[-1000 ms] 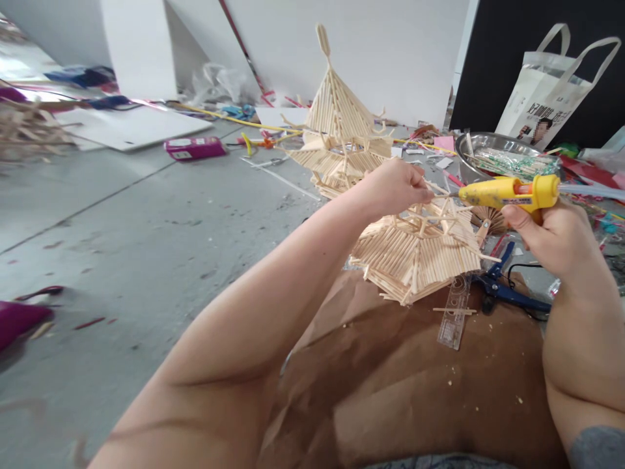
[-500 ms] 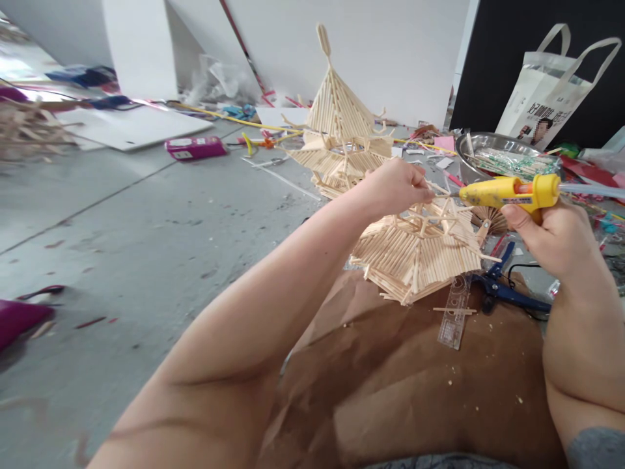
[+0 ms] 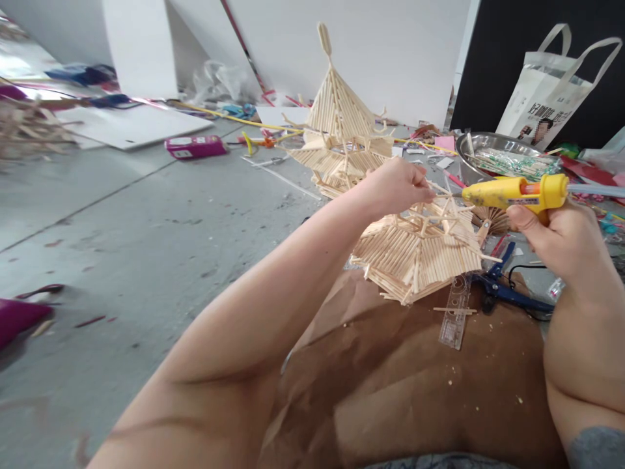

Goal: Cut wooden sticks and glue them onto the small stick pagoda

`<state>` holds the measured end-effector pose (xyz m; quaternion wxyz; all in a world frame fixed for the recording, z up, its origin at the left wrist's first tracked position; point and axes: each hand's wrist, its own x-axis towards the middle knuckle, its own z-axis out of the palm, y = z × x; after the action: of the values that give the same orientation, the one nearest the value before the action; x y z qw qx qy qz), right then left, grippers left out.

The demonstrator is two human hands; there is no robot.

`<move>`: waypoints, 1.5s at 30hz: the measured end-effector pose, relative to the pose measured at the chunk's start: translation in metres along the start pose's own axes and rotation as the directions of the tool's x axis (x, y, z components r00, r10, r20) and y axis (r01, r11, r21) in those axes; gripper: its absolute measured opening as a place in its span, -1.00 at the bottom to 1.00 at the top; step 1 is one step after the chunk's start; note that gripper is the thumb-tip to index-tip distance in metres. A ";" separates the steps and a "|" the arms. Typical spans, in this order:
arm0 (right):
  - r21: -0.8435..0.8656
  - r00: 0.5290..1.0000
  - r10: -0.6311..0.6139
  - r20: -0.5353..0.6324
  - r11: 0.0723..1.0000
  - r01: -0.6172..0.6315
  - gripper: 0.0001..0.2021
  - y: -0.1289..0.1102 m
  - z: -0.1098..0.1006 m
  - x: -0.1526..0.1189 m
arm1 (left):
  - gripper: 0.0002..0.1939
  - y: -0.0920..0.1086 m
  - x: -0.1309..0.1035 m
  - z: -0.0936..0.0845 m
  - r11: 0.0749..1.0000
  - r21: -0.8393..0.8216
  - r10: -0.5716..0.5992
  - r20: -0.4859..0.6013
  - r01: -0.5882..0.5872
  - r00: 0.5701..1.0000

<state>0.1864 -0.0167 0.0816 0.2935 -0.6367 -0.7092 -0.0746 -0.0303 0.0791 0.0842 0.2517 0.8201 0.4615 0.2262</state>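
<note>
My right hand [image 3: 561,231] is wrapped round a yellow glue gun [image 3: 508,191], whose nozzle points left toward the top of a wooden stick roof [image 3: 415,251]. The fingers of my left hand [image 3: 403,184] are pinched together at the upper edge of that roof; what lies between them is too small to make out. The roof is made of pale sticks in slanted panels and sits at the far edge of brown paper. Behind my left hand stands a second stick structure with a tall pointed top [image 3: 336,107].
Brown paper [image 3: 390,391] covers my lap area. On it lie a clear ruler [image 3: 455,319] and loose sticks, with blue-handled cutters [image 3: 510,293] beside them. A metal bowl [image 3: 471,166] and white bag [image 3: 541,98] stand back right. A purple object [image 3: 195,147] lies on the floor.
The glue gun and my right hand have shifted slightly to the right, away from my left hand. My left hand and the roof are almost unmoved.
</note>
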 end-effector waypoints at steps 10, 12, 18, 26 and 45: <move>0.036 0.999 0.004 -0.032 0.999 -0.003 -0.62 0.002 0.008 0.002 | -0.82 0.002 0.000 0.000 0.999 0.021 -0.030 -0.013 0.030 0.999; 0.043 1.000 0.000 -0.026 0.999 0.002 -0.64 0.003 0.006 0.001 | -0.83 0.001 0.000 0.001 1.000 0.015 -0.019 -0.021 0.020 1.000; 0.064 1.000 -0.003 -0.001 0.998 0.003 -0.66 0.004 0.001 0.000 | -0.83 -0.003 0.000 0.002 1.000 -0.003 0.015 -0.037 -0.015 0.999; 0.058 1.000 -0.019 0.019 0.998 0.018 -0.66 0.004 0.005 0.000 | -0.85 -0.002 0.001 0.001 1.000 -0.012 0.022 -0.036 -0.022 0.999; 0.032 0.998 -0.006 -0.056 0.999 0.007 -0.64 0.002 0.008 0.002 | -0.84 0.002 0.000 0.000 1.000 0.003 -0.025 -0.017 0.025 1.000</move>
<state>0.1856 -0.0108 0.0752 0.3232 -0.6272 -0.7038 -0.0819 -0.0292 0.0778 0.0849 0.2490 0.8126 0.4744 0.2292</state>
